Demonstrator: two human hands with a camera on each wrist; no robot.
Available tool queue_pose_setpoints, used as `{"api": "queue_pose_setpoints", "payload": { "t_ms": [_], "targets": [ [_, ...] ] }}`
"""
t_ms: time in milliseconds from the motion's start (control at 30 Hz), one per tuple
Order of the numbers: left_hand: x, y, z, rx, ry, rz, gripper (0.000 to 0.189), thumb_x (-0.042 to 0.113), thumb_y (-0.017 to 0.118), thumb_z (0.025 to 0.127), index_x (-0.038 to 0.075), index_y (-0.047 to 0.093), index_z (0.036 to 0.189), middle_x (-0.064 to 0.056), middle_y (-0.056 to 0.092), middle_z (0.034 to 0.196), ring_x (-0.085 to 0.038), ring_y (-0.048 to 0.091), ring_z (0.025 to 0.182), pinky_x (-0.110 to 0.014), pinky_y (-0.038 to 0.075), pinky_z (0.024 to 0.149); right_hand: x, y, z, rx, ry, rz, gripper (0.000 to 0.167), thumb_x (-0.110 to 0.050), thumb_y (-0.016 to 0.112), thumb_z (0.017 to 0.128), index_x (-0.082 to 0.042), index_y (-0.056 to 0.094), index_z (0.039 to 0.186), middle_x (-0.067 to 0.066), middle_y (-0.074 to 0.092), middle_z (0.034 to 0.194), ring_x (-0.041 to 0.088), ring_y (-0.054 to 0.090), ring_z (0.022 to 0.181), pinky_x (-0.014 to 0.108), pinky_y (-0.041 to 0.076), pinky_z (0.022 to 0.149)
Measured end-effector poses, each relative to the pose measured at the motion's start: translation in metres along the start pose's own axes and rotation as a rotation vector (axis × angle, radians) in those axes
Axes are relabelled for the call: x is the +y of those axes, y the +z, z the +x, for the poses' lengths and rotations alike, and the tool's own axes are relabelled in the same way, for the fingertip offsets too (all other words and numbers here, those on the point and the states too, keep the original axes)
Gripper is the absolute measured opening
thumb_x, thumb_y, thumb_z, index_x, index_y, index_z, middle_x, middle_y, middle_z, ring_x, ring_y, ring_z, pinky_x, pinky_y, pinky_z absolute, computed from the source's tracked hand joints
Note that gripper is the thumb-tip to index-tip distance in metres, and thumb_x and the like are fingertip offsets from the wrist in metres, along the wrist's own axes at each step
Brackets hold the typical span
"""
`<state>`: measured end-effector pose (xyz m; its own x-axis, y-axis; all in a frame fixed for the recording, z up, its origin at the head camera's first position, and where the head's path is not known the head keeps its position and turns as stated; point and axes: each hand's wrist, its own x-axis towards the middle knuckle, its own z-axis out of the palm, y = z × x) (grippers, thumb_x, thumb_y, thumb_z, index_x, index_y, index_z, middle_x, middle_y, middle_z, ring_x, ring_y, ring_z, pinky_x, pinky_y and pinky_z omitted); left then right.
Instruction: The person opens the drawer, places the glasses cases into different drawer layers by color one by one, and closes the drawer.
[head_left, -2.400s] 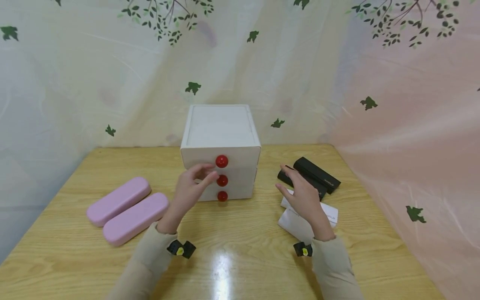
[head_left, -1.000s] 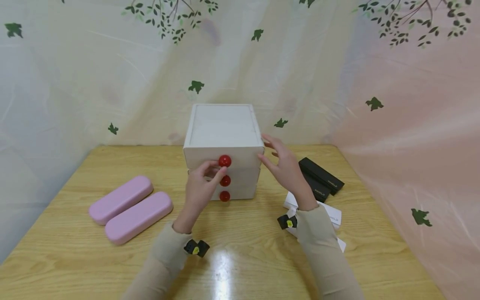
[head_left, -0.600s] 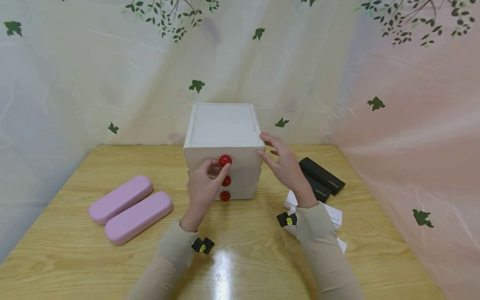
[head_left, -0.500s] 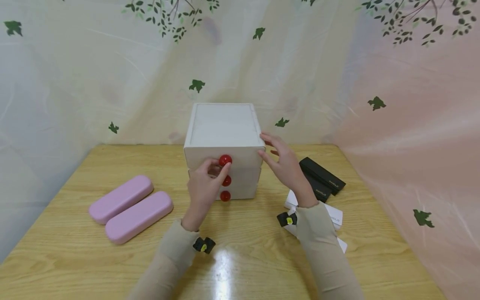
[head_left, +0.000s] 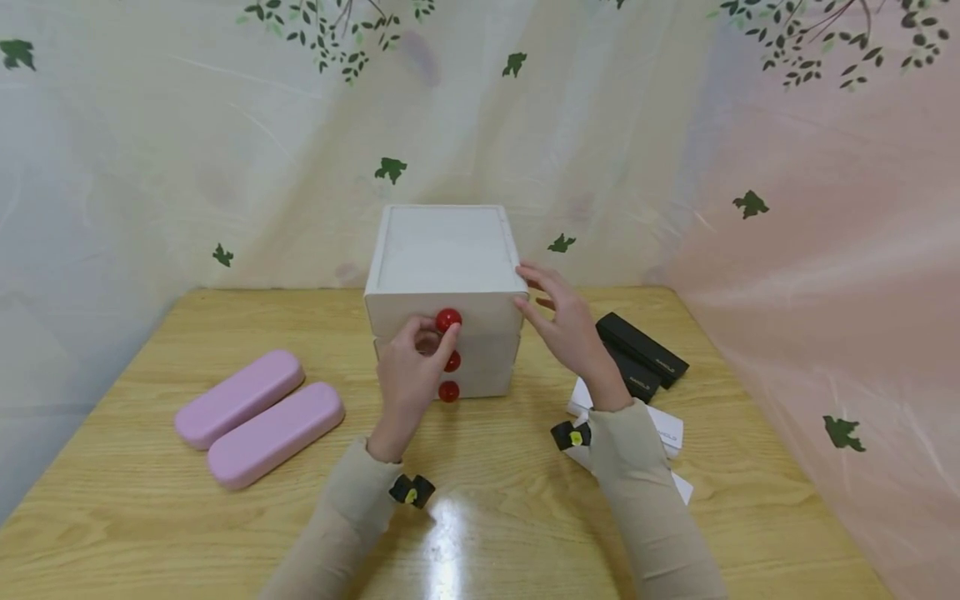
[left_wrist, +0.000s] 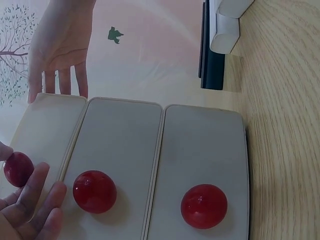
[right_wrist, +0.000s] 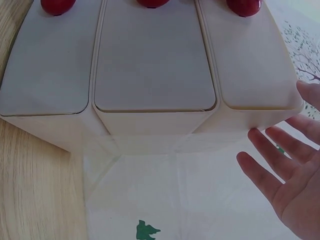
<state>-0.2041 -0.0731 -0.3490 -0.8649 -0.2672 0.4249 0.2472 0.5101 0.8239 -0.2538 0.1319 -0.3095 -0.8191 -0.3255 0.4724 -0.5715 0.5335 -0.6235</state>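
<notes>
A white three-drawer box (head_left: 450, 250) stands on the table, each drawer front bearing a round red knob. My left hand (head_left: 408, 371) pinches the top knob (head_left: 448, 319) between thumb and fingers; in the left wrist view that knob (left_wrist: 18, 169) shows between the fingertips. The middle knob (left_wrist: 94, 191) and bottom knob (left_wrist: 204, 206) are untouched. My right hand (head_left: 573, 333) rests its spread fingertips at the upper right edge of the drawer box. In the right wrist view the fingers of the right hand (right_wrist: 295, 170) lie along the side of the top drawer (right_wrist: 255, 60). All drawers look closed.
Two pink oblong cases (head_left: 276, 433) lie on the wooden table (head_left: 495, 533) at left. At right, two slim black boxes (head_left: 645, 350) lie beside several white boxes (head_left: 666, 429), partly hidden by the right forearm. A leaf-printed curtain (head_left: 300, 167) hangs behind.
My left hand has moved up to the top knob and taken hold of it. My right hand has gone from above the white boxes to the drawer box's right side.
</notes>
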Motion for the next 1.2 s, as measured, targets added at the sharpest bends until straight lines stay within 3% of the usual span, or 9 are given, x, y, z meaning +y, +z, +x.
{"api": "queue_pose_setpoints", "payload": {
  "t_ms": [300,733,1000,1200],
  "targets": [
    [0.0,0.001,-0.001,0.003,-0.006,-0.007,0.03,0.034,0.071,0.089,0.005,0.066,0.095,-0.012,0.074,0.085,-0.025,0.069,0.076,-0.04,0.059,0.07,0.002,-0.003,0.005,-0.037,0.036,0.042,0.046,-0.024,0.056,0.099,-0.009,0.048,0.142,0.009,0.041,0.152,0.03,0.048,0.133,0.052,0.049,0.103],
    [0.001,0.001,-0.003,0.002,-0.022,-0.035,0.029,0.033,0.07,0.089,0.004,0.065,0.095,-0.012,0.074,0.084,-0.025,0.068,0.075,-0.039,0.057,0.07,0.009,-0.014,0.016,-0.194,0.074,0.18,0.056,-0.019,0.057,0.099,-0.012,0.036,0.15,0.005,0.026,0.161,0.03,0.034,0.144,0.055,0.041,0.11],
    [0.001,0.001,-0.002,0.0,-0.03,-0.049,0.028,0.032,0.069,0.09,0.005,0.065,0.094,-0.012,0.073,0.082,-0.024,0.067,0.073,-0.035,0.055,0.068,0.013,-0.016,0.02,-0.242,0.126,0.235,0.057,-0.023,0.055,0.1,-0.02,0.032,0.152,-0.003,0.02,0.163,0.031,0.031,0.145,0.059,0.034,0.113],
    [0.0,0.002,-0.003,0.015,-0.005,-0.065,0.026,0.029,0.07,0.09,0.004,0.065,0.092,-0.011,0.073,0.079,-0.023,0.067,0.071,-0.034,0.056,0.067,0.013,-0.02,0.021,-0.269,0.106,0.256,0.057,-0.019,0.054,0.1,-0.016,0.031,0.152,0.0,0.019,0.163,0.032,0.03,0.145,0.056,0.034,0.114]
  ]
}}
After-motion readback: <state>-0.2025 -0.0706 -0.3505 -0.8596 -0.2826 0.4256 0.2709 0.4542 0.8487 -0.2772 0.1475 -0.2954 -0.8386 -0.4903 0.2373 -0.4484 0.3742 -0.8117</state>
